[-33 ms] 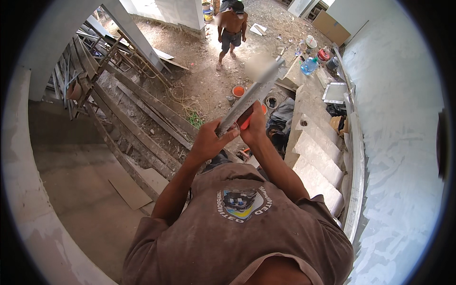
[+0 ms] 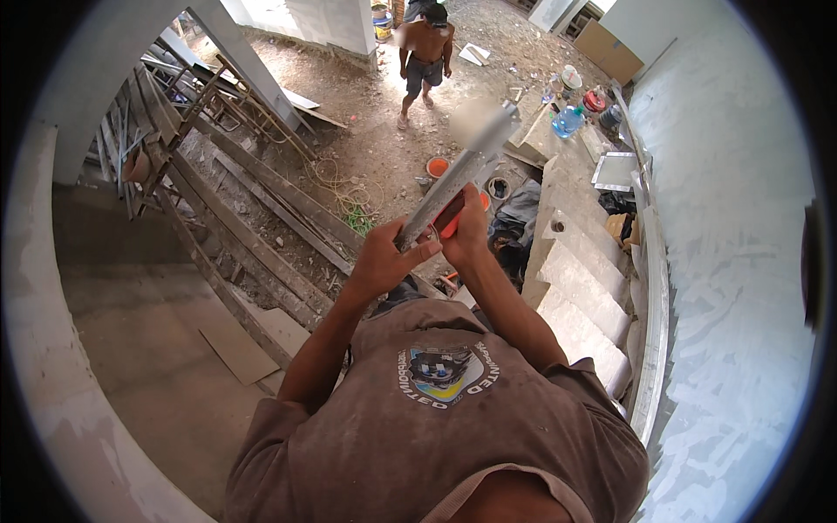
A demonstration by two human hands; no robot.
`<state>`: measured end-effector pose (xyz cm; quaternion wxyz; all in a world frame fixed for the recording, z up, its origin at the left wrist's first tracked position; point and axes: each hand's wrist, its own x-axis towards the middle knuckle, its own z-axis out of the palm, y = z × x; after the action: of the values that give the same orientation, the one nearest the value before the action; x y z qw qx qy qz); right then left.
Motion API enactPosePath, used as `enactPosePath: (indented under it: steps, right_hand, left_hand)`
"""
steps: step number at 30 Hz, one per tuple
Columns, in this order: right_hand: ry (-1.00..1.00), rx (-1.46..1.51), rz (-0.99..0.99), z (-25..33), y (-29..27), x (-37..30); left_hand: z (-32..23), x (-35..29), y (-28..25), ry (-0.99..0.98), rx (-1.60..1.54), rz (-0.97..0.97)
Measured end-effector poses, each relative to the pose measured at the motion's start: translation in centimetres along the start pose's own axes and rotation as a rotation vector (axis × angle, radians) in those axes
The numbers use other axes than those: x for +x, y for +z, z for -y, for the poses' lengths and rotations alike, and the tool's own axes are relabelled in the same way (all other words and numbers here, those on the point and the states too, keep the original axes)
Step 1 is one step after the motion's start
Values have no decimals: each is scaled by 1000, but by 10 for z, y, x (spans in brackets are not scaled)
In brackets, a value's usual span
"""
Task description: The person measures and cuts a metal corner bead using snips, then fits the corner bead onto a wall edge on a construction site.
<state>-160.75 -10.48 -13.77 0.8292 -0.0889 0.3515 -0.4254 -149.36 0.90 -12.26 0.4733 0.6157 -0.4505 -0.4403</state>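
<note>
Left grip (image 2: 381, 260) holds a grey bar (image 2: 457, 176) (speckled); right grip (image 2: 469, 232), a red handle (image 2: 451, 227).

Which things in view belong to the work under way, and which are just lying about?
Belonging, as held:
- long grey bar
- red tool, exact kind unclear

Lying about:
- blue water jug
- wooden planks
- green cord

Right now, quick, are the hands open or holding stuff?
Left hand: closed, holding a long grey bar.
Right hand: closed, holding a red object.
</note>
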Motion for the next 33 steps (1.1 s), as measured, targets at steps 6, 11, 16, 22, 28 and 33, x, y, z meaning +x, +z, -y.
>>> enactPosePath:
  steps: [6,11,16,22,28,33]
  right_hand:
    - [30,-89,-77,-18,1,4]
    - [201,-91,128,-40,7,0]
    - [494,-192,179,-67,16,25]
    - [765,-413,300,-97,64,59]
    - [703,-569,357,-122,92,109]
    - [534,-784,267,-143,80,154]
  left_hand:
    - [5,-16,-7,-33,184,-124]
    - [35,-28,-51,-50,80,-154]
    - [35,-26,-104,-119,-7,-158]
    - [67,-17,-145,-200,-112,-273]
    - [81,-28,-218,-98,-140,-748]
    - [42,-85,-332,266,-101,-1053]
